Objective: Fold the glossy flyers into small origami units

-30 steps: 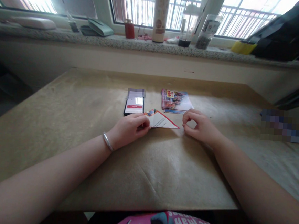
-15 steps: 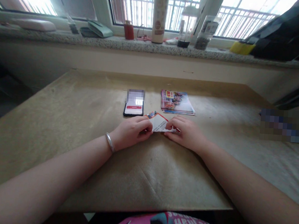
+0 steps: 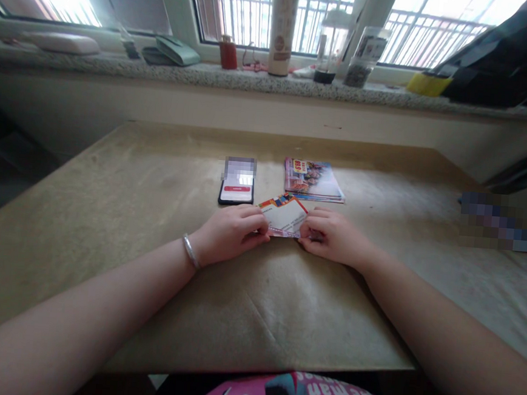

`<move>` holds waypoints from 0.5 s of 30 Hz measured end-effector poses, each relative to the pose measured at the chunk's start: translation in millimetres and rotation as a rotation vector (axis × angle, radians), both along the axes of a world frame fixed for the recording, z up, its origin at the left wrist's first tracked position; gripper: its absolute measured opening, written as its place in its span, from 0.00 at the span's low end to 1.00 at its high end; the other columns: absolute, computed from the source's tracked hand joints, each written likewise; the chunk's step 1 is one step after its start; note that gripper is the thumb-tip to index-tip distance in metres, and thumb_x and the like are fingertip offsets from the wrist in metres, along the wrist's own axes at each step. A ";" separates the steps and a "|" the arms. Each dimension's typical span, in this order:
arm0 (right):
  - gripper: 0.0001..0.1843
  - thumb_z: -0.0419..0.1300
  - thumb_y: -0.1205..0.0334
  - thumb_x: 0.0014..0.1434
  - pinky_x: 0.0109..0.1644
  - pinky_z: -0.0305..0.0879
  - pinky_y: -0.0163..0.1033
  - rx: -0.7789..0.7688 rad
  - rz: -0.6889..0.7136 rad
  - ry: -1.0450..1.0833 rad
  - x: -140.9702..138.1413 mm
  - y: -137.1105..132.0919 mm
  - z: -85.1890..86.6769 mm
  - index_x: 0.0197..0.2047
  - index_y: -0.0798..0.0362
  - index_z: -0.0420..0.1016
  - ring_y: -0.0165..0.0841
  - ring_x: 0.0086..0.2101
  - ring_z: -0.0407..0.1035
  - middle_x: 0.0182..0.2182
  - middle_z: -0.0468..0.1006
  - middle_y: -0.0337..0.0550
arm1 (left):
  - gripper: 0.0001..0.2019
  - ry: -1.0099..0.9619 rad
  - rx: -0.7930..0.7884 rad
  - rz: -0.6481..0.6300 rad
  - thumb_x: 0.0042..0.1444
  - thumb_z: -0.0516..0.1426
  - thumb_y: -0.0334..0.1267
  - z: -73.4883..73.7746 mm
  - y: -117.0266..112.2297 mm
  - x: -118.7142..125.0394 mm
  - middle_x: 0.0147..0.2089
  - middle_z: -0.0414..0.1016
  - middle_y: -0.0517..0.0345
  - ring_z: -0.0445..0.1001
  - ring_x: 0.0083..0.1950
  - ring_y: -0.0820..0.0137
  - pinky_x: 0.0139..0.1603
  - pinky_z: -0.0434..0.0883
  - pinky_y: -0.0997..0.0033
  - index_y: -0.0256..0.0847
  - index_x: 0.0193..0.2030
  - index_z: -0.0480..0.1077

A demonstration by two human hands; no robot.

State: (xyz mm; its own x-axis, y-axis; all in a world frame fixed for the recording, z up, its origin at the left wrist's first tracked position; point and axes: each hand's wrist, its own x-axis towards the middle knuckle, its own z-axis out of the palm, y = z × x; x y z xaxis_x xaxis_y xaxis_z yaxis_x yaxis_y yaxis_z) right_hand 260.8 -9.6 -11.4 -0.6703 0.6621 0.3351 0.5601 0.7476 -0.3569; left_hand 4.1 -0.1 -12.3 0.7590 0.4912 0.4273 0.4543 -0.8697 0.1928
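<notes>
A small printed leaflet (image 3: 284, 215), white with a red edge and coloured pictures, lies on the brown paper-covered table (image 3: 154, 201), held between both hands. My left hand (image 3: 230, 232), with a silver bracelet on its wrist, pinches the leaflet's left side. On the other side my right hand (image 3: 331, 235) has its fingers closed on the right edge. The sheet's near edge is hidden behind my fingers.
A phone (image 3: 236, 187) with a lit screen lies just beyond my left hand. A stack of colourful leaflets (image 3: 311, 179) sits beyond my right hand. The windowsill (image 3: 209, 75) carries a tall bottle (image 3: 282, 26), a red cup (image 3: 228, 53), jars and a yellow object (image 3: 428, 84).
My right hand came in from the right and took hold of the leaflet. The leaflet went from a flat folded triangle to a squarer, raised shape between both hands.
</notes>
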 end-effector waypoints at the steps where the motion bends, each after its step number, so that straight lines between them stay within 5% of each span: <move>1: 0.06 0.60 0.71 0.50 0.33 0.57 0.34 -0.007 0.001 -0.002 1.3 0.4 0.0 0.26 0.53 0.67 0.31 0.31 0.64 0.26 0.71 0.39 | 0.07 -0.004 0.002 -0.003 0.62 0.54 0.38 0.2 0.5 -0.8 0.35 0.72 0.56 0.68 0.35 0.72 0.34 0.65 0.75 0.38 0.34 0.68; 15: 0.06 0.60 0.70 0.50 0.34 0.57 0.34 -0.087 -0.014 -0.072 9.0 2.8 -2.0 0.25 0.53 0.66 0.30 0.30 0.63 0.26 0.71 0.39 | 0.07 -0.025 -0.009 -0.024 0.60 0.54 0.39 4.4 5.2 -8.5 0.37 0.73 0.54 0.70 0.38 0.70 0.39 0.69 0.71 0.38 0.35 0.68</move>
